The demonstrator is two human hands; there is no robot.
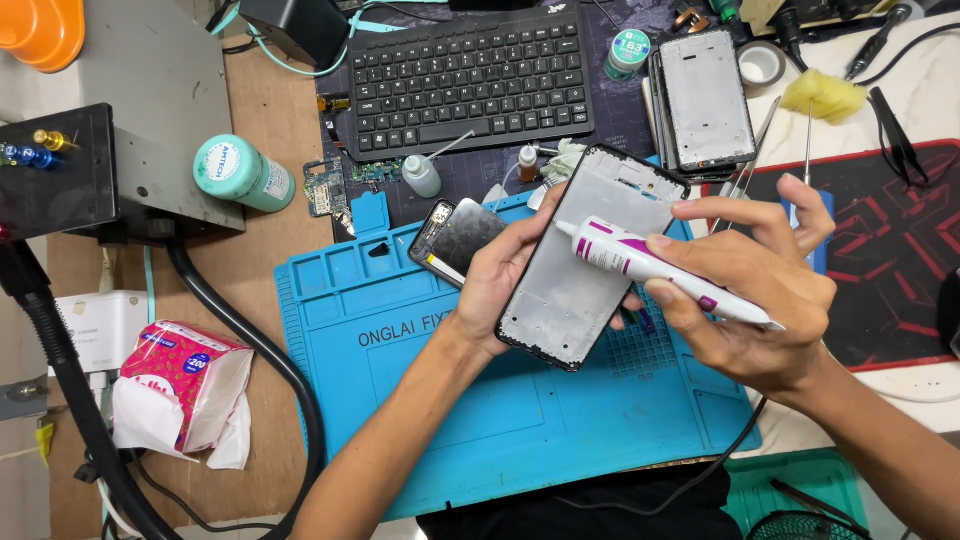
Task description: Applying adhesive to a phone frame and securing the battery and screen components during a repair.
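Nozzle of glue tube point(650, 268) seemingly touches phone frame point(590, 255).

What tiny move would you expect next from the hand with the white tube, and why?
Probably the right hand tips the white and purple tube down until its nozzle meets the phone frame's upper edge. The nozzle already points there, and the left hand holds the frame tilted above the blue mat.
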